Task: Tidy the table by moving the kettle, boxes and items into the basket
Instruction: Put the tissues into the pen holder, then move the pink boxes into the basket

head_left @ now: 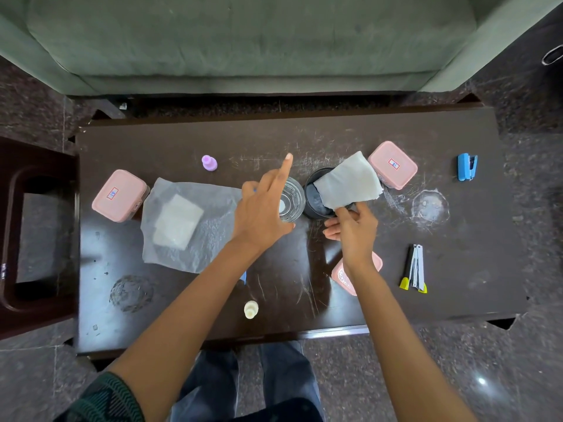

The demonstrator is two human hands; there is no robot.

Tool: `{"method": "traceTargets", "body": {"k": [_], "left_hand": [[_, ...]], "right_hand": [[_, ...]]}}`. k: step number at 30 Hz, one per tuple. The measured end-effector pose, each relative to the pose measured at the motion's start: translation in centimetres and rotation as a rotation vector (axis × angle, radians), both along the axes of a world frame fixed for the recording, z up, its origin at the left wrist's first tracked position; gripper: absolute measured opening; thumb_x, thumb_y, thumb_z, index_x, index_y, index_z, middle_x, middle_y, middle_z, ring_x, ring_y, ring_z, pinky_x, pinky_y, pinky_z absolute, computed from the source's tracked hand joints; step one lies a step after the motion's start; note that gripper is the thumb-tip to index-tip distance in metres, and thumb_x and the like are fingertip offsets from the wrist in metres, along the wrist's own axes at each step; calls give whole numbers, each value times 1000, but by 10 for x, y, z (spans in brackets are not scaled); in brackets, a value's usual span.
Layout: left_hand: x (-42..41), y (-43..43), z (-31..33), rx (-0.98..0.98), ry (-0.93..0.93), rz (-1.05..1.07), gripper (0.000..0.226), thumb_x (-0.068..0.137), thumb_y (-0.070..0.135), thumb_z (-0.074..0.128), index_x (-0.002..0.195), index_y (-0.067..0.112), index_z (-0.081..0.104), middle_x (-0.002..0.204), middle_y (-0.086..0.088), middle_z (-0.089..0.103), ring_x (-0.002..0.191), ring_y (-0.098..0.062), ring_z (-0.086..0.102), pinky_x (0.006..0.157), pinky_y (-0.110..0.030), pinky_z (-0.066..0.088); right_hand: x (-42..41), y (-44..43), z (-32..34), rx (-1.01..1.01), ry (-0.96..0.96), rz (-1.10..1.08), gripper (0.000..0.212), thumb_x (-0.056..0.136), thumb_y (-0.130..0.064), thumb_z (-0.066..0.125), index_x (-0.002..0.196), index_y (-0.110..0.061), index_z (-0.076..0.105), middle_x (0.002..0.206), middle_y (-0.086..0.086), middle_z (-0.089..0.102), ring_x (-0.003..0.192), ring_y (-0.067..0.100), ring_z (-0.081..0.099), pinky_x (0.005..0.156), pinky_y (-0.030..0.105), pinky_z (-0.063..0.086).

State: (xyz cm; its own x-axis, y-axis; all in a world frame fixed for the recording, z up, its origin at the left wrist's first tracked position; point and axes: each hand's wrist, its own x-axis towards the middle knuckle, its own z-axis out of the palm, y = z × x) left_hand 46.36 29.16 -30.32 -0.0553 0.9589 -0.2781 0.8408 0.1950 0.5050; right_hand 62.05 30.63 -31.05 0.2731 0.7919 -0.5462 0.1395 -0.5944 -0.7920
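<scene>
My right hand (353, 228) pinches a white tissue (350, 182) that hangs over a dark round container (315, 202) at the table's middle. My left hand (263, 205) hovers beside a clear glass (292, 197), index finger stretched out, holding nothing that I can see. Pink lidded boxes sit at the left (118, 194) and back right (393, 164); a third pink box (342, 277) lies partly hidden under my right forearm. A purple bottle (209, 162) stands at the back, a cream bottle (251, 309) near the front edge. No kettle or basket is recognisable.
A crumpled plastic sheet with a white pad (179, 222) lies left of centre. A blue stapler (467, 166) and a yellow-tipped stapler (415, 269) are on the right. A dark stool (36, 233) adjoins the table's left end; a green sofa (243, 41) stands behind.
</scene>
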Motion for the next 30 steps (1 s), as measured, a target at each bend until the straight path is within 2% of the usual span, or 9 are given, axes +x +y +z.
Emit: {"method": "traceTargets", "body": {"k": [3,6,9,12,15,20,24,27,30], "left_hand": [[-1,-2,-4,38,24,-21,110,68,26,76,147,36,-1,146,8,33,111,-27,39,74,-28,40],[-1,-4,-6,43,11,-24,114,66,30,79,147,36,-1,151,3,26,118,-30,38,87,-37,46],[-10,-7,-6,40,0,-31,122,56,52,79,147,34,-1,153,-4,23,130,-31,32,103,-44,38],[-32,-19,-3,112,-63,57,104,64,69,56,147,29,8,149,-4,31,132,-28,31,106,-42,29],[-61,-30,-3,174,-73,174,70,83,56,43,143,22,29,143,-3,42,131,-26,33,107,-36,25],[-127,-46,-10,311,113,252,45,85,26,48,128,12,51,132,-8,54,127,-34,40,108,-38,27],[-174,-64,-16,260,276,401,46,84,12,53,129,8,49,139,-15,46,132,-37,35,108,-45,28],[-204,-72,-23,51,342,482,62,85,18,57,140,7,31,150,-18,29,139,-39,22,113,-49,20],[-221,-75,-33,-107,341,470,74,84,25,62,144,9,22,152,-20,23,138,-39,23,112,-53,19]], "right_hand": [[-1,-3,-1,4,8,1,27,90,-5,49,115,-2,55,61,9,59,37,8,53,45,21,50],[-2,-3,1,9,29,-9,29,90,-6,49,119,-2,53,61,9,59,36,7,52,43,20,48],[-1,-5,6,-3,62,-27,38,89,-13,55,126,-7,49,63,9,59,37,8,52,43,19,47],[-2,-17,15,4,46,-92,53,87,-17,60,136,-17,39,61,6,56,34,8,48,43,21,45],[-6,-39,19,29,-21,-167,50,86,-15,59,133,-19,41,58,5,50,40,11,44,41,22,41],[-39,-80,16,160,-293,-24,32,81,-8,52,111,-16,58,52,-9,43,57,21,46,65,47,47],[-72,-107,15,229,-452,207,27,79,-13,46,94,-9,68,60,8,57,62,28,54,62,33,40],[-93,-122,10,263,-510,325,32,78,-19,44,93,-8,71,79,16,71,75,33,64,67,23,35],[-105,-129,9,288,-536,376,22,82,-12,51,89,-7,71,78,14,72,74,32,65,64,22,35]]}}
